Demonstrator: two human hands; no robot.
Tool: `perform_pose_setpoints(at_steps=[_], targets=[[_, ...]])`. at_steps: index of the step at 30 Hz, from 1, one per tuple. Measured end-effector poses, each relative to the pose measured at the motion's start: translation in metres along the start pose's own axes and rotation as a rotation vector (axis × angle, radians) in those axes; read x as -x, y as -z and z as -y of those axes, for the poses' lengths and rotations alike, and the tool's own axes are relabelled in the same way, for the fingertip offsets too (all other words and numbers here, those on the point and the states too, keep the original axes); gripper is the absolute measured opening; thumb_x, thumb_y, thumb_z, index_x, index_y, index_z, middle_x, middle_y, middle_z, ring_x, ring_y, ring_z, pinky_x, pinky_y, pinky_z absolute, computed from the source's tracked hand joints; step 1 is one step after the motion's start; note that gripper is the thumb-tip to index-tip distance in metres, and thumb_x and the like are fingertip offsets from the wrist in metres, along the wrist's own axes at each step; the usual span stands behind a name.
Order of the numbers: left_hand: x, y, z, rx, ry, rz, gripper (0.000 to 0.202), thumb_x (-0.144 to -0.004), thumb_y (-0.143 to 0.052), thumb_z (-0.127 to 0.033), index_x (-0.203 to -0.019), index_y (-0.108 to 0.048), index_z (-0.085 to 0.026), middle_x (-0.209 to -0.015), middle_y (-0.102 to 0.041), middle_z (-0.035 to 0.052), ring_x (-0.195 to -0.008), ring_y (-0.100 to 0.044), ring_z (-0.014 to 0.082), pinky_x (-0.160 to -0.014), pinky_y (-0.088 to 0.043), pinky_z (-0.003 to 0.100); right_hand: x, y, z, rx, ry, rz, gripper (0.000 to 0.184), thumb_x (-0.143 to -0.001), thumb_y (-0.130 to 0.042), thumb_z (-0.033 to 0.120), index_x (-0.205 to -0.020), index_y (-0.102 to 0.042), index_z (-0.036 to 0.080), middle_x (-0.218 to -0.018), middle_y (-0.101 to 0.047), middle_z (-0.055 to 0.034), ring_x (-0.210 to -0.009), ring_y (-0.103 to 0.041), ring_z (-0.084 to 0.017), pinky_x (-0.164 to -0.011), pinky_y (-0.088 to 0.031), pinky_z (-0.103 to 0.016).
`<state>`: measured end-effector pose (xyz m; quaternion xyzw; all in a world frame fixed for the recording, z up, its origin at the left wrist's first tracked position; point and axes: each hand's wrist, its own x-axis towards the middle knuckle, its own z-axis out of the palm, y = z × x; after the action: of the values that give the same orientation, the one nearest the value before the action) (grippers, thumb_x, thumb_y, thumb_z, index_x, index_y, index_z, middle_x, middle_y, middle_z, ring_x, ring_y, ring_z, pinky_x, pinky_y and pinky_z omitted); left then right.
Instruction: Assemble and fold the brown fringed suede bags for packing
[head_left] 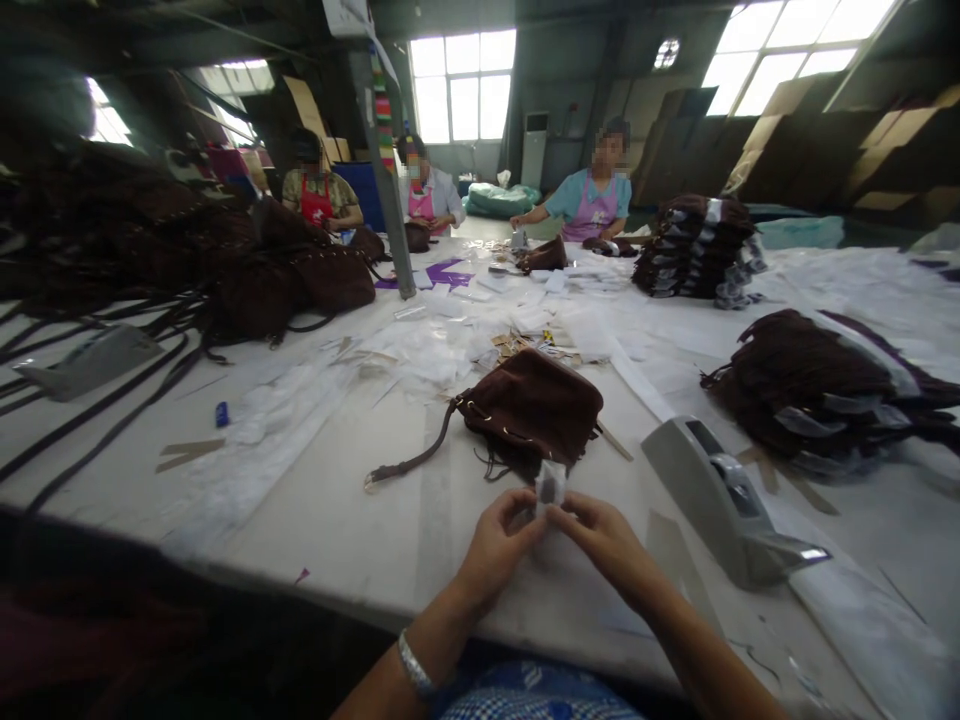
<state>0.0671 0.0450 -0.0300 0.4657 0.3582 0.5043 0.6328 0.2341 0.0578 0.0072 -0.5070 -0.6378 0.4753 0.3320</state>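
small packet (551,482) | between left fingers (516,499) and right fingers (583,506) | brown bag (532,405) beyond

1 head view; close above table (352,530); facing forward, down

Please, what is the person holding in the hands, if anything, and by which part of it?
The left hand and right hand hold a small whitish packet by its lower end, with the fingertips.
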Motion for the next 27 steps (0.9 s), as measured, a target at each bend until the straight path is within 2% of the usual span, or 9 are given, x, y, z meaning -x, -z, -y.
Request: perform_pose_setpoints(at_steps=[3,8,10,12,14,15,19,23,27], targets=[[-0.005,0.018,-0.009,-0.115,-0.027,0.041,0.029,-0.084,-0.07,-0.036,-0.106,-0.069,-0.016,-0.12,-0.066,0.0114,-0.114,-0.061,0.0257,-0.099,-0.048,0.035,0.005,0.022,0.006,0.286,0.057,0.018,0.035,-0.091,-0.053,0.05,-0.094,-0.07,0.02,-0.095,-0.072,-0.0061,-0.087,-0.065,-0.024,-0.081,-0.05,-0.032],[-0.038,0.084,-0.034,-0.529,-0.226,-0.467,0.033,-0.091,-0.056,-0.041,-0.113,-0.067,-0.018,-0.118,-0.069,0.011,-0.108,-0.064,0.0248,-0.096,-0.05,0.038,0.017,0.077,-0.009,0.569,-0.033,0.121,0.036,-0.089,-0.048,0.047,-0.087,-0.071,0.021,-0.086,-0.074,-0.0072,-0.081,-0.068,-0.026,-0.075,-0.053,-0.032],[-0.053,0.107,-0.038,-0.665,-0.216,-0.542,0.035,-0.09,-0.056,-0.04,-0.117,-0.065,-0.019,-0.123,-0.066,0.0116,-0.112,-0.063,0.0268,-0.098,-0.048,0.041,0.02,0.095,-0.012,0.697,-0.071,-0.019,0.036,-0.086,-0.047,0.043,-0.098,-0.073,0.02,-0.094,-0.075,-0.0099,-0.084,-0.07,-0.029,-0.074,-0.055,-0.037],[-0.067,0.121,-0.037,-0.726,-0.171,-0.487,0.038,-0.085,-0.064,-0.037,-0.119,-0.065,-0.02,-0.119,-0.069,0.0109,-0.11,-0.064,0.0281,-0.098,-0.048,0.042,0.019,0.101,-0.003,0.84,-0.026,-0.298,0.041,-0.085,-0.047,0.041,-0.11,-0.071,0.02,-0.102,-0.074,-0.0119,-0.087,-0.071,-0.033,-0.073,-0.056,-0.042],[-0.075,0.125,-0.034,-0.729,-0.141,-0.42,0.04,-0.08,-0.069,-0.031,-0.118,-0.065,-0.021,-0.106,-0.073,0.0085,-0.099,-0.068,0.0266,-0.091,-0.051,0.038,0.012,0.09,0.018,0.889,0.125,-0.492,0.04,-0.089,-0.047,0.041,-0.118,-0.068,0.023,-0.111,-0.071,-0.0114,-0.093,-0.07,-0.033,-0.078,-0.055,-0.045],[-0.076,0.125,-0.032,-0.728,-0.132,-0.402,0.039,-0.079,-0.068,-0.029,-0.117,-0.065,-0.021,-0.1,-0.074,0.0073,-0.091,-0.069,0.0248,-0.086,-0.052,0.036,0.005,0.078,0.031,0.862,0.237,-0.497,0.036,-0.092,-0.048,0.039,-0.12,-0.067,0.025,-0.115,-0.07,-0.0098,-0.097,-0.069,-0.031,-0.084,-0.055,-0.044],[-0.066,0.115,-0.037,-0.712,-0.118,-0.373,0.032,-0.084,-0.06,-0.028,-0.116,-0.065,-0.021,-0.093,-0.074,0.0054,-0.072,-0.069,0.0192,-0.069,-0.052,0.028,-0.048,0.013,0.066,0.729,0.64,-0.123,0.032,-0.098,-0.048,0.025,-0.126,-0.063,0.026,-0.129,-0.063,-0.0068,-0.119,-0.058,-0.025,-0.103,-0.047,-0.039],[-0.04,0.104,-0.055,-0.849,-0.117,-0.257,0.028,-0.09,-0.052,-0.025,-0.113,-0.066,-0.02,-0.086,-0.074,0.0048,-0.07,-0.068,0.0195,-0.068,-0.049,0.028,-0.116,-0.039,0.058,0.798,0.829,0.191,0.042,-0.096,-0.053,0.018,-0.138,-0.053,0.023,-0.146,-0.048,-0.0084,-0.138,-0.038,-0.026,-0.115,-0.032,-0.046],[-0.01,0.108,-0.07,-1.116,-0.091,-0.218,0.024,-0.09,-0.055,-0.028,-0.107,-0.071,-0.023,-0.095,-0.075,0.008,-0.086,-0.069,0.0261,-0.073,-0.046,0.031,-0.148,-0.059,0.044,0.897,0.874,0.462,0.029,-0.095,-0.053,0.014,-0.121,-0.063,0.02,-0.114,-0.068,-0.01,-0.112,-0.06,-0.023,-0.109,-0.033,-0.042]])
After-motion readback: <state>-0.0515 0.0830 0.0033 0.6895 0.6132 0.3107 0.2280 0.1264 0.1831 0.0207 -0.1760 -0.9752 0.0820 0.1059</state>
